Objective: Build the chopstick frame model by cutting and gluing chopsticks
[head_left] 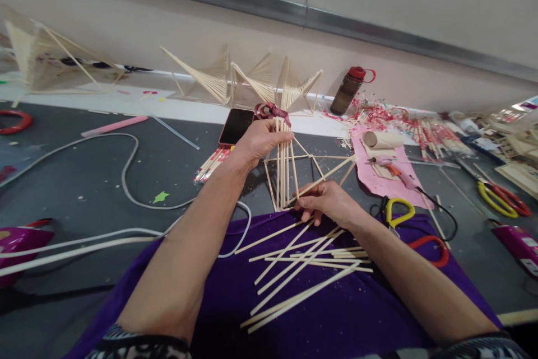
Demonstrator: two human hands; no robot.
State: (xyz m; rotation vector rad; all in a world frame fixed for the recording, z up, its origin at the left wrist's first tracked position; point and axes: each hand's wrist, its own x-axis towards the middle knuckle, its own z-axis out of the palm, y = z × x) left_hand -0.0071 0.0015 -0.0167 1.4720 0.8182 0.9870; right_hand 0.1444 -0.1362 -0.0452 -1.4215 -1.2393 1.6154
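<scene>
A frame of thin wooden sticks (283, 171) stands on the grey table at its front edge, a row of sticks fanning up one side. My left hand (264, 139) is closed around the upper ends of that row, thumb across the front. Low at the frame's near corner, my right hand (330, 203) pinches the bottom end of a stick; its fingertips are partly hidden. Loose wooden sticks (290, 286) lie criss-crossed on the purple cloth (336, 320) over my lap, just below my right hand.
Finished stick structures (256, 82) line the wall behind. A phone (236, 126) and a bottle (348, 90) stand near them. On the right, a glue gun (401, 173) rests on pink paper (365, 180), beside yellow-handled scissors (399, 213). A white cable (126, 171) crosses the left.
</scene>
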